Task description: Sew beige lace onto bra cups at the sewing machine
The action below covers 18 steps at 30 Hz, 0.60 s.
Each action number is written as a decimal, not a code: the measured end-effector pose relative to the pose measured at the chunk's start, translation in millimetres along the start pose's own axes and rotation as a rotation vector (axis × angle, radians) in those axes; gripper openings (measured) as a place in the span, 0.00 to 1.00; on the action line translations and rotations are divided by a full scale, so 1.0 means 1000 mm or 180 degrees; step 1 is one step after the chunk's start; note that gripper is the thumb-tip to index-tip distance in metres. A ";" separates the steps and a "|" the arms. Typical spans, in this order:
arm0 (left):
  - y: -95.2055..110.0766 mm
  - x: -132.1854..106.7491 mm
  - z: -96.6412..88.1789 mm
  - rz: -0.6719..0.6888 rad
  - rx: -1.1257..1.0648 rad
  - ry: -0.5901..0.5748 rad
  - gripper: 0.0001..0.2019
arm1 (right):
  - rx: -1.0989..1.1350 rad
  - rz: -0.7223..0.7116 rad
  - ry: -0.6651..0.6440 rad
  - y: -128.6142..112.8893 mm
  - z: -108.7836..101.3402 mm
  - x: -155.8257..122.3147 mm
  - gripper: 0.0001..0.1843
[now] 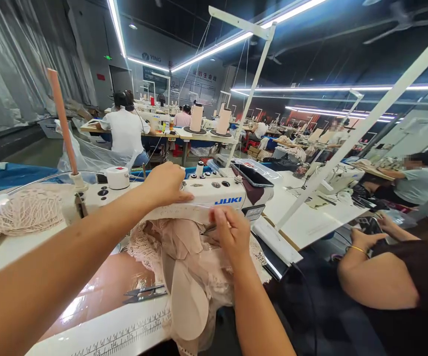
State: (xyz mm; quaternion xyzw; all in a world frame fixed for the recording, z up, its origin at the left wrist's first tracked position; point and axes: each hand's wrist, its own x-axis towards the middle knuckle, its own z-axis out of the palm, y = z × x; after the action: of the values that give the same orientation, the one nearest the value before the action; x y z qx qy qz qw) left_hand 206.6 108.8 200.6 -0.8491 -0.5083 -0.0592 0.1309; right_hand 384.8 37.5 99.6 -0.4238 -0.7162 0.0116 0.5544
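My left hand [165, 184] lies over the top of a white JUKI sewing machine [206, 196]. Its fingers are curled, the thumb points right, and the far fingertips are hidden. In front of the machine's arm, my right hand [232, 231] is closed in a pinch. A faint pale thread seems to run along the machine's arm between the two hands. Below, a beige lace garment [188, 291] with smooth cup-like panels hangs in a heap over the table's front edge. Dark thread snips [145, 293] lie on the table left of the garment.
More beige lace [32, 212] lies at the left. A phone [253, 175] rests on the machine's right end. A ruler scale [125, 337] marks the table front. Close on the right sits a person [377, 277] holding a phone. Thread cones [196, 118] stand behind.
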 end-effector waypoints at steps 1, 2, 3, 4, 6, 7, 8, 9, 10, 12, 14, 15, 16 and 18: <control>0.003 -0.004 -0.001 -0.0008 -0.0003 0.0015 0.24 | -0.0072 0.0061 -0.0335 0.000 0.002 -0.009 0.16; 0.006 -0.012 -0.003 0.0000 -0.0004 0.0057 0.22 | -0.0210 0.0105 -0.0671 0.001 0.005 -0.017 0.16; 0.010 -0.022 -0.004 0.0037 -0.0025 0.0149 0.20 | -0.0404 0.0137 -0.0945 0.003 0.008 -0.025 0.14; 0.015 -0.036 -0.004 0.0091 -0.0072 0.0239 0.19 | -0.0637 0.0175 -0.1124 0.005 0.012 -0.032 0.12; 0.024 -0.070 0.002 0.0334 -0.0398 0.0536 0.17 | -0.1108 0.0309 -0.1295 0.010 0.019 -0.045 0.15; 0.027 -0.088 0.009 0.0427 -0.0651 0.0477 0.14 | -0.1307 0.0397 -0.1362 0.011 0.023 -0.051 0.21; 0.030 -0.105 0.019 0.0443 -0.0898 0.0183 0.14 | -0.1455 0.0475 -0.1448 0.012 0.027 -0.056 0.28; 0.030 -0.120 0.033 0.0390 -0.1073 -0.0194 0.15 | -0.1556 0.0529 -0.1554 0.012 0.032 -0.060 0.34; 0.029 -0.132 0.049 0.0270 -0.1174 -0.0469 0.15 | -0.1627 0.0553 -0.1648 0.011 0.038 -0.063 0.38; 0.023 -0.145 0.083 -0.0014 -0.1221 -0.0924 0.12 | -0.1747 0.0521 -0.1767 0.011 0.050 -0.067 0.39; 0.016 -0.145 0.114 -0.0224 -0.1718 -0.1028 0.08 | -0.1886 0.0473 -0.1777 0.013 0.063 -0.067 0.32; 0.014 -0.142 0.126 -0.0261 -0.1859 -0.1046 0.07 | -0.1949 0.0461 -0.1757 0.016 0.069 -0.066 0.27; 0.013 -0.138 0.135 -0.0293 -0.1977 -0.1016 0.07 | -0.1989 0.0451 -0.1726 0.018 0.073 -0.063 0.22; 0.015 -0.129 0.143 -0.0326 -0.2085 -0.0919 0.07 | -0.2001 0.0417 -0.1647 0.023 0.080 -0.058 0.16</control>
State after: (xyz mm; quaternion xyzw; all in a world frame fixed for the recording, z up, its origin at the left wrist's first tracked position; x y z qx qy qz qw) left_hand 153.7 33.3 30.6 -0.8190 -0.5175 -0.1048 -0.2244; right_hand 335.5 52.3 12.2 -0.6003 -0.7721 -0.0663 0.1977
